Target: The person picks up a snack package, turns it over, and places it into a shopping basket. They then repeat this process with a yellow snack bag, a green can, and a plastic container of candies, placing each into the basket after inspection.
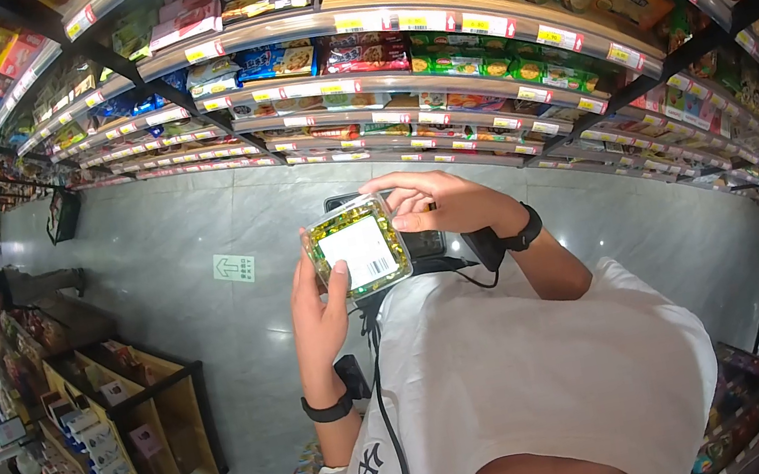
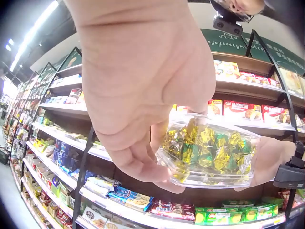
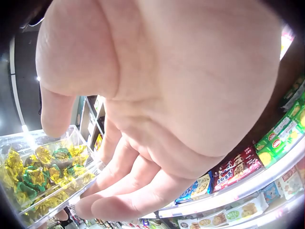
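Observation:
A clear plastic box (image 1: 358,246) of gold and green wrapped pieces, with a white label on its upper face, is held in front of the body. The left hand (image 1: 318,314) grips its left side, thumb over the label, fingers behind; in the left wrist view that hand (image 2: 143,86) curls round one end of the box (image 2: 209,150). At the opposite side is the right hand (image 1: 439,201), its fingers along the box's edge. The right wrist view shows this hand (image 3: 157,95) with thumb and fingers on either side of the box's corner (image 3: 47,176).
Shelves of packaged snacks (image 1: 368,56) run across the far side. A wooden display stand (image 1: 164,427) is at the lower left, and a floor sign (image 1: 233,268) lies on the grey floor. Another person (image 1: 12,284) is at the far left. A black cable (image 1: 384,409) hangs down the shirt.

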Motion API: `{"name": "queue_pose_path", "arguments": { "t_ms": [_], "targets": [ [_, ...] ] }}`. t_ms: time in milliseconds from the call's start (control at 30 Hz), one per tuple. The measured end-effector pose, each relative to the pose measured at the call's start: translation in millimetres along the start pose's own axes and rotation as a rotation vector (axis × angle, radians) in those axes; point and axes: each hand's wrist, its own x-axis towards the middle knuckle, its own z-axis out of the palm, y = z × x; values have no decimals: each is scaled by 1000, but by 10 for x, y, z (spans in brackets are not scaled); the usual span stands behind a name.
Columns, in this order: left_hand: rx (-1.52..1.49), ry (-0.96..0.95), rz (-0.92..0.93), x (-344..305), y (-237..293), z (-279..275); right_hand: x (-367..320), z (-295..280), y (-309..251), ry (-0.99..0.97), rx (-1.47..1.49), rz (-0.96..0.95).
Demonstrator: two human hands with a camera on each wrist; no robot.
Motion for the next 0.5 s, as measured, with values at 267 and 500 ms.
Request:
{"name": "queue_pose_path", "arguments": {
  "t_ms": [267, 500],
  "targets": [
    [35, 47, 58, 36, -39, 1, 19, -16, 30, -3, -7, -2],
    [-1, 60, 41, 47, -71, 1, 3, -32, -7, -27, -30, 42]
  ]
}}
